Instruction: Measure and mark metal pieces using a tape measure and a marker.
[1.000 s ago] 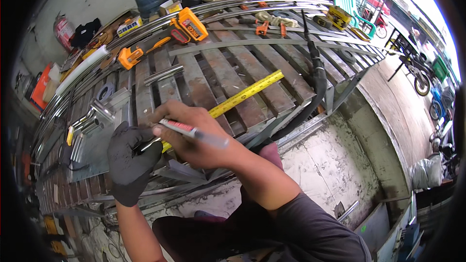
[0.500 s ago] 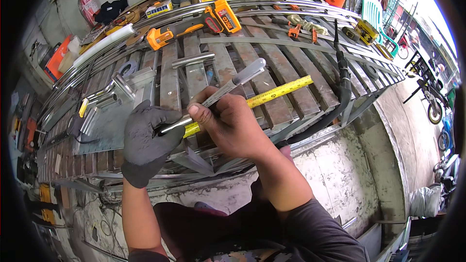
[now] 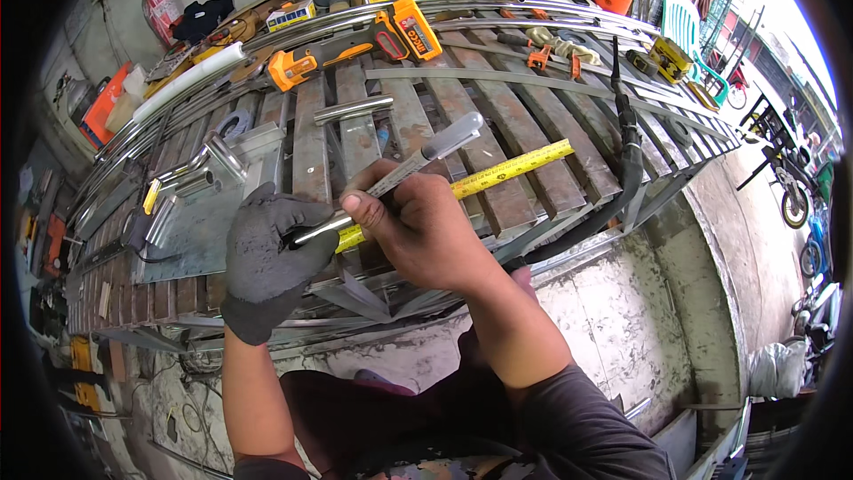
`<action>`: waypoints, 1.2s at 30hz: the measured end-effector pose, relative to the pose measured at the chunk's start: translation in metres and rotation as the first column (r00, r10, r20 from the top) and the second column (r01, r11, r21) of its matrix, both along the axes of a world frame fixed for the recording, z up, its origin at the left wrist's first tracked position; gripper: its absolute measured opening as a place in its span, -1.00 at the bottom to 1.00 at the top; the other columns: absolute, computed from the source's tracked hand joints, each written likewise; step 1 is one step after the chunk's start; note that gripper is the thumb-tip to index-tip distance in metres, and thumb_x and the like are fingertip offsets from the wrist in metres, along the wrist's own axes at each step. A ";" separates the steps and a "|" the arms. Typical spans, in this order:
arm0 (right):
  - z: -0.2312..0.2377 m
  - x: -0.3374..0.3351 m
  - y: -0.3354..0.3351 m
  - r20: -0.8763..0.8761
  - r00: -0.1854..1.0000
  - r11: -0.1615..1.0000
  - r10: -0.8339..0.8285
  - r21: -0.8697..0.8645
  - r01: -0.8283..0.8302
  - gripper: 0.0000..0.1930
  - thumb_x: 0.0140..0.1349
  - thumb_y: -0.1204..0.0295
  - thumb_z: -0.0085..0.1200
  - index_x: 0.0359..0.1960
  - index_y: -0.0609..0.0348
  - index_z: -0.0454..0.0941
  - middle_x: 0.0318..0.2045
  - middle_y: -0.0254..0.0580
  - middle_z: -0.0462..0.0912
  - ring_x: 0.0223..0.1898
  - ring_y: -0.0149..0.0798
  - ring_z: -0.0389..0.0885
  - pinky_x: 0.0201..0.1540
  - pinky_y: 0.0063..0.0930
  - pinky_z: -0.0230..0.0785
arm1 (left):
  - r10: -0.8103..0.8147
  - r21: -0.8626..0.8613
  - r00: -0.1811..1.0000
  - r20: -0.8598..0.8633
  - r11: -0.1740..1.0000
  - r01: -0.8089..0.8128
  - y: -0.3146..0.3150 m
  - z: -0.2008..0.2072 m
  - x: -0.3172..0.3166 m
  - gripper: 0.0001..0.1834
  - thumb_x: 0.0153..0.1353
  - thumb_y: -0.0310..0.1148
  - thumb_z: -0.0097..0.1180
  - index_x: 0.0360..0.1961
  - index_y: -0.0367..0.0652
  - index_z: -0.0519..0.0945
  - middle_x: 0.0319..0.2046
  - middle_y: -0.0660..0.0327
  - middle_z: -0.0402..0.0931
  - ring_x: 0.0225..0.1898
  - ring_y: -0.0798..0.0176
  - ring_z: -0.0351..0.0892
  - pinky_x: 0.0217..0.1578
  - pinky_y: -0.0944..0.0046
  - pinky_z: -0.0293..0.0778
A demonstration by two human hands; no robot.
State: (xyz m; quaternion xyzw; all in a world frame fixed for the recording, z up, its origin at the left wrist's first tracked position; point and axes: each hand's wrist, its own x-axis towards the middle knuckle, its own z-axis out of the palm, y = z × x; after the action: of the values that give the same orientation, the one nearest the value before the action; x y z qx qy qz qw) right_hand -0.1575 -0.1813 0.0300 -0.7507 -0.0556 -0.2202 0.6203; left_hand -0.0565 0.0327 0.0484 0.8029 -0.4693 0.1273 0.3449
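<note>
My left hand (image 3: 274,258), in a grey work glove, is closed around the near end of a yellow tape measure blade (image 3: 511,169); whatever else sits inside the fist is hidden. The blade runs to the right behind my other hand, and its far end lies over the bench slats. Bare, my right hand (image 3: 426,231) pinches a slim silver pen (image 3: 404,169) between thumb and fingers. A clear cap (image 3: 458,135) sits on the pen's upper end. Its lower end reaches the gloved fingers, just above the blade.
An orange and black cordless power tool (image 3: 355,46) lies across the slatted metal bench (image 3: 498,98). Short shiny tubes (image 3: 354,110) and a steel plate (image 3: 191,244) rest nearby. Long pipes line the back. A black torch cable (image 3: 629,151) hangs over the right edge.
Both hands keep their grips and stay almost in place. The pen's capped end has dipped and shifted slightly left.
</note>
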 end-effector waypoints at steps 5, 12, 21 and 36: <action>0.002 -0.003 -0.001 0.008 1.000 0.998 -0.016 -0.068 0.016 -0.68 0.75 0.33 0.34 -0.13 0.40 0.73 -0.27 -0.23 0.73 -0.26 -0.41 0.57 -0.16 -0.30 0.50 | 0.024 -0.029 1.000 0.016 0.999 -0.024 -0.001 -0.002 0.001 -0.80 0.20 -0.39 0.61 -0.14 -0.12 0.93 -0.23 0.07 0.87 -0.15 -0.09 0.81 0.14 -0.06 0.62; 0.000 -0.001 -0.001 0.023 1.000 1.000 0.006 -0.027 -0.005 -0.73 0.76 0.36 0.31 -0.06 0.39 0.74 -0.24 -0.22 0.74 -0.22 -0.43 0.57 -0.13 -0.31 0.51 | 0.039 -0.077 0.999 -0.017 0.996 -0.041 -0.002 -0.005 0.000 -0.81 0.20 -0.39 0.62 -0.15 -0.12 0.92 -0.24 0.08 0.86 -0.15 -0.10 0.81 0.17 -0.09 0.61; -0.002 0.000 -0.002 0.011 1.000 0.999 -0.015 -0.052 0.015 -0.74 0.78 0.39 0.27 -0.07 0.40 0.73 -0.19 -0.24 0.74 -0.20 -0.41 0.58 -0.10 -0.34 0.51 | 0.019 -0.062 0.999 0.028 0.998 -0.017 0.000 -0.006 0.002 -0.80 0.20 -0.39 0.63 -0.15 -0.11 0.91 -0.22 0.07 0.85 -0.13 -0.10 0.80 0.17 -0.10 0.61; -0.002 0.002 0.001 -0.054 0.996 0.995 -0.072 -0.075 0.068 -0.77 0.79 0.36 0.27 0.01 0.35 0.73 -0.33 -0.27 0.72 -0.21 -0.46 0.60 -0.09 -0.35 0.55 | -0.003 -0.011 0.999 0.050 1.000 0.003 0.000 0.004 -0.001 -0.77 0.15 -0.41 0.58 -0.14 -0.13 0.91 -0.23 0.08 0.84 -0.11 -0.08 0.73 0.04 -0.07 0.61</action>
State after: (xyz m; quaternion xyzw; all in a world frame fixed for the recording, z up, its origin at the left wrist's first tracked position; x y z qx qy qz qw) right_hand -0.1559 -0.1805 0.0285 -0.7804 -0.0199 -0.2184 0.5856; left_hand -0.0573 0.0326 0.0524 0.7969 -0.4782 0.1493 0.3376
